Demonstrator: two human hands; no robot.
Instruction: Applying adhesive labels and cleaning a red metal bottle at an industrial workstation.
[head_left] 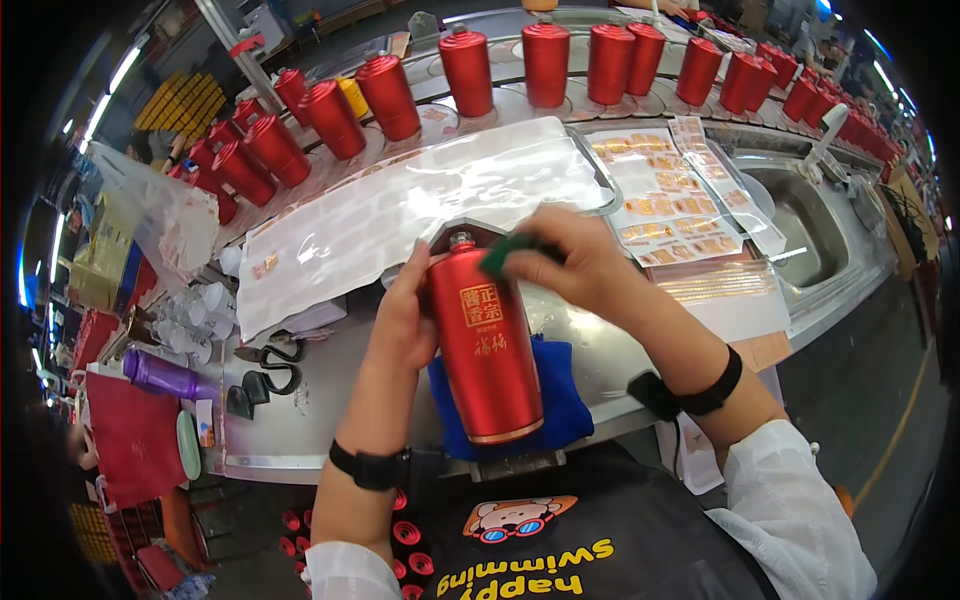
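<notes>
Red bottle lying lengthwise between both hands at the near edge of the table

The red bottle (485,345) lies on a blue cloth (560,400) with its long axis running from the near edge toward the far edge, silver neck pointing away from the person. The left hand (405,320) clasps its left flank; the right hand (570,260), equally close, pinches a small green pad (500,257) against the shoulder by the neck. A square gold label sits on the bottle's upper body. Beyond it lies a large white backing sheet (400,215), to its right sheets of gold stickers (665,205), and red bottles (545,62) stand in a curved row along the far edge.
</notes>
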